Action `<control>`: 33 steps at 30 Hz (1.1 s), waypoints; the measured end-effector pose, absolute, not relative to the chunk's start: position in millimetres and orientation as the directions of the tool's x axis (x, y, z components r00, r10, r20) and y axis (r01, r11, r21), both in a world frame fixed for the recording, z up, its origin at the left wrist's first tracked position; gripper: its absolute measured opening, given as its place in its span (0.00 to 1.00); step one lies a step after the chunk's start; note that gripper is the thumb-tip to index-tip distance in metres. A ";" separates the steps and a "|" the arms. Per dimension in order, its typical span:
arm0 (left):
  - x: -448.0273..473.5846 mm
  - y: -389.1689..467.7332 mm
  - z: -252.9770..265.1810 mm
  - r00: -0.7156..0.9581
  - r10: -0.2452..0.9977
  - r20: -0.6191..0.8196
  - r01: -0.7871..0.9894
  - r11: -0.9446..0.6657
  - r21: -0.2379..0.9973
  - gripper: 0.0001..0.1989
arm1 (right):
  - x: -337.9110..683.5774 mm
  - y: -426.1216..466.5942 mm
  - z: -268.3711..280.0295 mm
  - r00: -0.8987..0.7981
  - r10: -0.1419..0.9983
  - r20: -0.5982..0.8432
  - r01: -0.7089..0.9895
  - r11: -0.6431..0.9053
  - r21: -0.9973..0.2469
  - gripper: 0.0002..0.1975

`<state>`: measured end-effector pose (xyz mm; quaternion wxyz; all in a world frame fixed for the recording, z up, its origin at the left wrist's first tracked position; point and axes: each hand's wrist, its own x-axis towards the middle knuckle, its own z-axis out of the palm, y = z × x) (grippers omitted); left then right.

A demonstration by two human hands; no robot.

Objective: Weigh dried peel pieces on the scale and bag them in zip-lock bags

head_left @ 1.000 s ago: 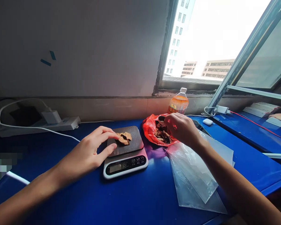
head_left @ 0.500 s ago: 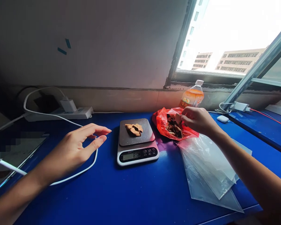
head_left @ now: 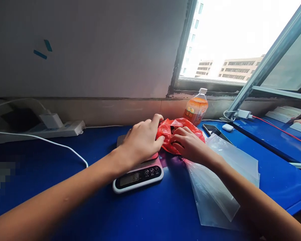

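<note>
Head view | red bag (head_left: 195,132), thin crinkled plastic, lay right of the white-rimmed scale (head_left: 140,178) | left hand (head_left: 141,142): thumb and forefinger stood apart at the bag's left side | right hand (head_left: 190,144): fingers curled into its mouth, grip could not be told | contents were mostly hidden

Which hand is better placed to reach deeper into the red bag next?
The right hand, I'd judge: its fingers are already at the bag's opening. The left hand is at the bag's left edge, its wrist over the scale, so it looks better suited to steadying.
</note>
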<state>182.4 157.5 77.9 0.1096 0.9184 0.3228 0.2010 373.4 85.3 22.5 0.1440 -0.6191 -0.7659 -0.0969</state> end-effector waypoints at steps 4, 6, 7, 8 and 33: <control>189.6 155.2 78.4 0.795 0.571 0.206 0.429 -0.769 0.474 0.11 | 378.3 75.1 23.1 -0.174 0.969 0.173 0.983 0.161 0.086 0.10; 181.1 150.4 78.6 0.789 0.583 0.194 0.379 -0.711 0.593 0.09 | 378.8 70.8 23.6 -0.153 0.981 0.118 0.978 0.134 0.160 0.09; 176.1 148.3 78.7 0.774 0.605 0.184 0.367 -0.667 0.649 0.09 | 378.4 69.0 24.0 -0.142 0.984 0.105 0.976 0.121 0.183 0.10; 171.4 146.7 78.5 0.755 0.633 0.171 0.366 -0.624 0.691 0.09 | 377.8 67.6 24.6 -0.128 0.987 0.098 0.975 0.107 0.197 0.12; 53.6 141.9 45.3 0.623 0.765 0.163 0.471 -0.534 0.702 0.16 | 515.9 51.5 37.3 0.624 0.781 0.023 0.775 -0.614 -0.153 0.17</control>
